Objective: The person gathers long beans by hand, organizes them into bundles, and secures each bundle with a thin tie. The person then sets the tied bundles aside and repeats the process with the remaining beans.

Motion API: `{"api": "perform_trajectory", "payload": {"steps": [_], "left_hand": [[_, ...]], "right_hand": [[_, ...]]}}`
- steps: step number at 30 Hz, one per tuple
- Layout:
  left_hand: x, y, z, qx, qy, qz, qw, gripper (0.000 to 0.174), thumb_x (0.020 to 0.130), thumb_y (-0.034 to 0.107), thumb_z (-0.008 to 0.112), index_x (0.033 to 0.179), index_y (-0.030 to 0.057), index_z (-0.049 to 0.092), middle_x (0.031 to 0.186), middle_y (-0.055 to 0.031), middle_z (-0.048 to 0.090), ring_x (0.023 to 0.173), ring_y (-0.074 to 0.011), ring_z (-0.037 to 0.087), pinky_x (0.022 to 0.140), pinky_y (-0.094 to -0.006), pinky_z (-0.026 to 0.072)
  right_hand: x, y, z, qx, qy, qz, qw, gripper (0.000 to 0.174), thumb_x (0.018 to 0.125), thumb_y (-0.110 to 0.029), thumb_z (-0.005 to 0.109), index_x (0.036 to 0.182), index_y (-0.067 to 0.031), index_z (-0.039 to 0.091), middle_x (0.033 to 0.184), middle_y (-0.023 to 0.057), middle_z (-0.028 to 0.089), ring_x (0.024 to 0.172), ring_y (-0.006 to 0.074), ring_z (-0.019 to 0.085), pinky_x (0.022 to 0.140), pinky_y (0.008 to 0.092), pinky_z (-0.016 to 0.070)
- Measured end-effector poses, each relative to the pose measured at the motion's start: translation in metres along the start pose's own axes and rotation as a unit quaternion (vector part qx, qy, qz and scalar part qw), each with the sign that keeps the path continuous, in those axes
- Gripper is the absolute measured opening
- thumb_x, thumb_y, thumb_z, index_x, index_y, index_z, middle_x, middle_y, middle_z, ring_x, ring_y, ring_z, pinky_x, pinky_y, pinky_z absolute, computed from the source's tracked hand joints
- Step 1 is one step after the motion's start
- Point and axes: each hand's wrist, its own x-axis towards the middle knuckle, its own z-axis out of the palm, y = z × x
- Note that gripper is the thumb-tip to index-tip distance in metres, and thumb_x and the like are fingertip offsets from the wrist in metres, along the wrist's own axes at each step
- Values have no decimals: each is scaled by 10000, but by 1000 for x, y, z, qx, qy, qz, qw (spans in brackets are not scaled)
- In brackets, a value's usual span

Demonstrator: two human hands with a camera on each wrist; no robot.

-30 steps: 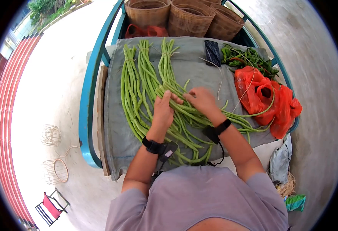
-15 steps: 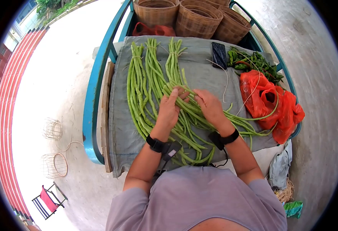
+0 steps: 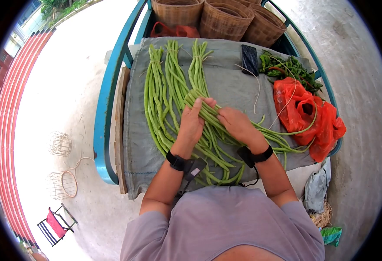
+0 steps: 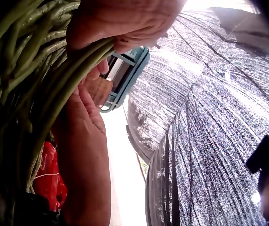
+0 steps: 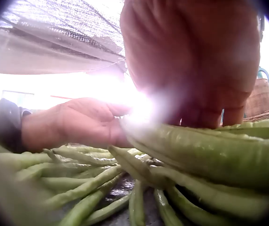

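Note:
Near the upper ends of a loose bunch of long beans, my left hand grips them, thumb on top. My right hand holds the same bunch a little further down, fingers curled over it. In the left wrist view, beans run between both hands. The right wrist view has thick bean pods under my right palm, with my left hand beyond. Three tied bundles of long beans lie at the left on the grey cloth.
A black phone, green peppers and a red plastic bag sit at the right. A thin tie strand lies on the cloth. Behind stand woven baskets. A blue metal rail borders the left side.
My right hand has shifted from the bunch's upper end slightly down along it. My left fingers loosened, then closed round the beans again. The bunch's upper ends look more gathered.

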Motion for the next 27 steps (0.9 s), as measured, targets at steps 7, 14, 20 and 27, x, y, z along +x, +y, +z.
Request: {"api": "perform_trajectory", "payload": {"steps": [7,14,20,27], "left_hand": [[2,-4,-8,26,5,5,1000,182,989,212,503,940,39,533,827,-45,594,814,-178,606,735,-334,516],[1,-6,-9,24,33,10,999,177,966,217,552,969,40,546,876,-49,614,833,-184,618,761,-343,528],[1,-6,-10,10,46,9,999,202,961,222,563,991,22,558,916,-65,629,881,-204,636,789,-352,540],[0,-3,-3,17,48,17,999,207,966,214,553,923,14,585,839,-79,648,831,-184,648,736,-321,540]], "right_hand": [[2,3,-13,47,94,67,992,323,883,-301,570,1109,-71,597,1001,163,608,930,348,573,764,439,457],[19,26,-10,65,-48,121,989,317,821,-302,652,984,-30,642,892,163,638,859,345,596,712,417,453],[16,45,9,177,-17,118,977,292,824,-283,651,943,-26,582,856,137,627,819,336,593,684,420,440],[10,37,5,157,80,147,973,288,831,-253,646,1006,-47,546,882,138,632,833,313,604,710,401,453]]}}
